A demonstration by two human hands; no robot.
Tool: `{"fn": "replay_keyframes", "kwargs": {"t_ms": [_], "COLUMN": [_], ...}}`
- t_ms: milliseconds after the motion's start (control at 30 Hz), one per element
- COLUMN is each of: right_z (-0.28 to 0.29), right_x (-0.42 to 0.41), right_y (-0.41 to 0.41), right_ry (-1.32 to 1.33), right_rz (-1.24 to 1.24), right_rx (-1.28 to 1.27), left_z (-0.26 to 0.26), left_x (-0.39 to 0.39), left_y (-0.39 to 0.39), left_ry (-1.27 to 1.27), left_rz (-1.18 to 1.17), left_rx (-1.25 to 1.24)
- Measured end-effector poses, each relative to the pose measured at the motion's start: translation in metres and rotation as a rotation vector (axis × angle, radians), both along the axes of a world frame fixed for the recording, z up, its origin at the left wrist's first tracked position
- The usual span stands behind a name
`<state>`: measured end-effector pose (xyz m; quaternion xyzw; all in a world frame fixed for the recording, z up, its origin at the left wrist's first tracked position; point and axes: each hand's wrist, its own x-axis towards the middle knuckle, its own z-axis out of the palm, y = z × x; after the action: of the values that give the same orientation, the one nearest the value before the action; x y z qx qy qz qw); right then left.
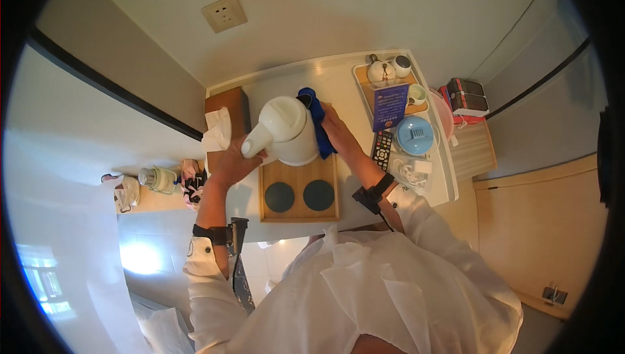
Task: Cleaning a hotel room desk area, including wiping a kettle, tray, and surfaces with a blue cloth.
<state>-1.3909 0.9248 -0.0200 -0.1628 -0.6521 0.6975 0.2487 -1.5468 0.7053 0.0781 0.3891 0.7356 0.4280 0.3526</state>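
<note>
A white electric kettle is held over the far part of a wooden tray; whether its base touches the tray I cannot tell. My left hand grips the kettle's handle, with the fingers partly hidden beneath it. On the opposite side, my right hand presses a dark blue cloth against the kettle's wall near the spout. Two dark round coasters lie side by side in the near half of the tray.
Left of the kettle stands a brown tissue box with a tissue sticking out. To the right are a remote control, a blue-lidded bowl, a blue sign bearing writing, coiled white cables and a tea tray holding a teapot.
</note>
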Motion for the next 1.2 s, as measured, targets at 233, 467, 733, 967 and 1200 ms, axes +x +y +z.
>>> {"fn": "replay_keyframes", "kwargs": {"t_ms": [233, 467, 733, 967, 1200], "right_z": [0.025, 0.027, -0.019, -0.020, -0.007], "right_x": [0.002, -0.018, -0.046, -0.044, -0.038], "right_y": [0.000, 0.011, 0.018, 0.011, -0.001], "right_ry": [0.063, 0.013, -0.051, -0.144, -0.068], "right_rz": [0.096, 0.112, 0.073, 0.055, 0.004], "right_rx": [-0.263, -0.244, -0.155, -0.093, -0.142], "left_z": [0.006, 0.012, 0.005, 0.003, -0.002], "left_x": [-0.020, -0.022, -0.048, -0.056, -0.058], "left_y": [0.005, 0.011, 0.016, 0.014, 0.015], "left_ry": [0.125, 0.125, 0.368, 0.435, 0.390], "left_rz": [0.015, 0.048, 0.051, 0.055, 0.072], "left_rx": [-0.143, -0.196, -0.262, -0.258, -0.190]}}
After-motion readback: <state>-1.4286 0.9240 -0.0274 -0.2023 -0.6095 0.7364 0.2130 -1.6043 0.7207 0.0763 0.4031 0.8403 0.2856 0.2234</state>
